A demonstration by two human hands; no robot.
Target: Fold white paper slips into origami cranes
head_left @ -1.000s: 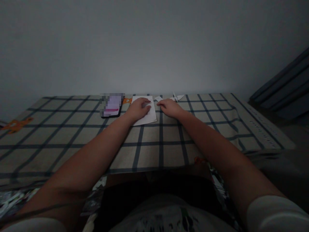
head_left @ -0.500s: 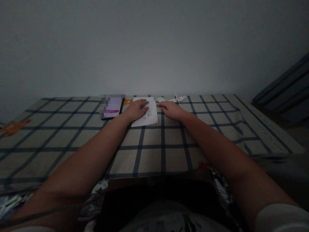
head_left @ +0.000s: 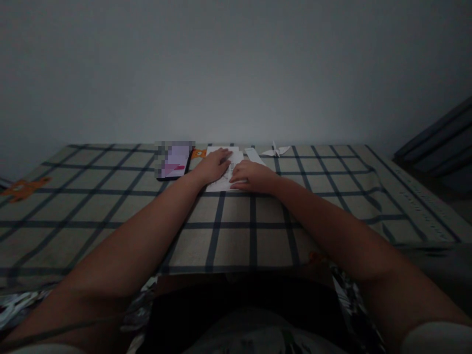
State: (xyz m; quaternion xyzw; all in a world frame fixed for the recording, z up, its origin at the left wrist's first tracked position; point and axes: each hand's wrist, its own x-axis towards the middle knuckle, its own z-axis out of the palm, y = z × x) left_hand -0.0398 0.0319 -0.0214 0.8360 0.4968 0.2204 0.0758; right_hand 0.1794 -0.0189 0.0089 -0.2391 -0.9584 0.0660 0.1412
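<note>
White paper sheets with dark print (head_left: 221,186) lie on the checked tablecloth near the wall. My left hand (head_left: 214,166) rests on their left part, fingers apart and pointing right. On their right edge lies my right hand (head_left: 252,177), its fingers spread a little over the print. Neither hand grips anything. A narrow white paper strip (head_left: 254,155) is just behind my right hand. Farther right sits a folded white paper crane (head_left: 276,150).
A tablet with a lit screen (head_left: 175,160) lies left of the sheets. The checked tablecloth (head_left: 236,236) covers the table, which meets a plain wall (head_left: 236,73). Dark folded fabric (head_left: 438,132) hangs at the right.
My right hand has moved left and nearer to me, onto the right edge of the sheets, which uncovers more of the strip and the crane. My left hand stays on the paper.
</note>
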